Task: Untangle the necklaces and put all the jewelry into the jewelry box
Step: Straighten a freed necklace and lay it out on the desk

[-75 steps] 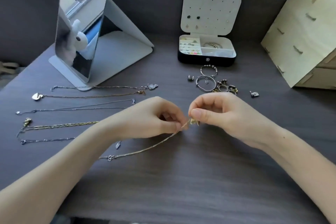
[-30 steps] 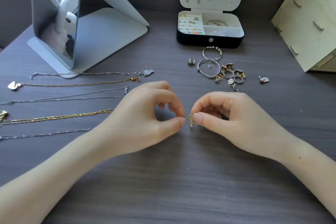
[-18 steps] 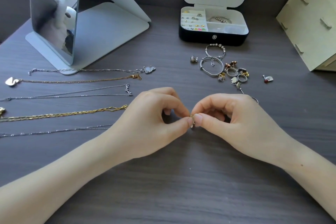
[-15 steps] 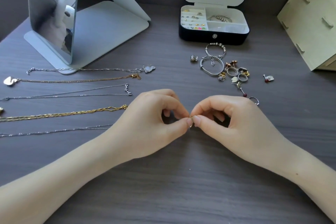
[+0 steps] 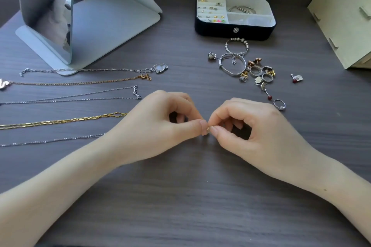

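A small gold piece is pinched by the left hand and the right hand together over the tabletop's middle.

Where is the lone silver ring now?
The silver ring lies right of centre in the head view, just beyond the right hand, beside a red-bead earring.

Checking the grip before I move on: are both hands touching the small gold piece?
Touching. The head view shows the left hand and the right hand pinching the small gold piece between their meeting fingertips.
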Motion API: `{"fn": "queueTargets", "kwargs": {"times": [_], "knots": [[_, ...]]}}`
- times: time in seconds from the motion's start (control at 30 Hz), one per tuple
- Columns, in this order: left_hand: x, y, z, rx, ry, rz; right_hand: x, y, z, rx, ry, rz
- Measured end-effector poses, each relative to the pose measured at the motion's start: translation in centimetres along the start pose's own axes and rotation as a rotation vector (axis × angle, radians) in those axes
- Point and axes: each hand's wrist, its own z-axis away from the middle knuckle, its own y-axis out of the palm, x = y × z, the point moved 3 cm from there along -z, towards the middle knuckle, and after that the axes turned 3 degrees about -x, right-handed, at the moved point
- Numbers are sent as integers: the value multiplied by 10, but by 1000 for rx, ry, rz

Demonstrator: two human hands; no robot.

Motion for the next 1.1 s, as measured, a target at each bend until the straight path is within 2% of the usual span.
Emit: {"fn": "queueTargets", "kwargs": {"times": [0.43,0.77,1.1], "knots": [[4,2,1,12,71,-78,1,0,0,-26,-119,113],[3,3,0,-19,82,3,0,-3,0,-34,-67,54],[0,5,1,-48,98,-7,1,-2,0,-40,-101,77]]}}
